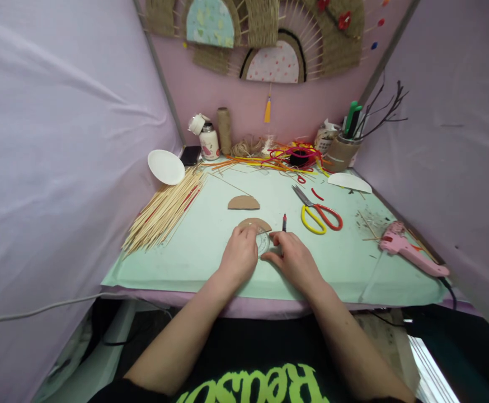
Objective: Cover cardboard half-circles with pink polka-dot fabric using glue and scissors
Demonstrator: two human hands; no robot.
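We have the clear protractor (pixel 263 244) just on our side of the half-round cardboard piece (pixel 255 223), seeming to overlap its near edge, at the middle of the surface (pixel 202 271). To do this alignment well, we should keep the straight side true to the cardboard's straight edge, press both flat, and look from directly above so the scale reads honestly

Our left hand (pixel 240 246) is curled narrow, fingers close together over the protractor's left part and the cardboard; we cannot tell whether it grips or only presses. Our right hand (pixel 292 254) has thumb and forefinger slightly parted at the protractor's right rim. A red-tipped pen (pixel 285 223) sticks out beyond that hand, seemingly tucked in its fingers, though the hold is hidden

Farther out, a second cardboard half-round (pixel 243 203) lies beyond the first, open scissors (pixel 307 208) to the right, thin sticks (pixel 160 215) to the left, and a pink glue gun (pixel 410 254) near the right edge
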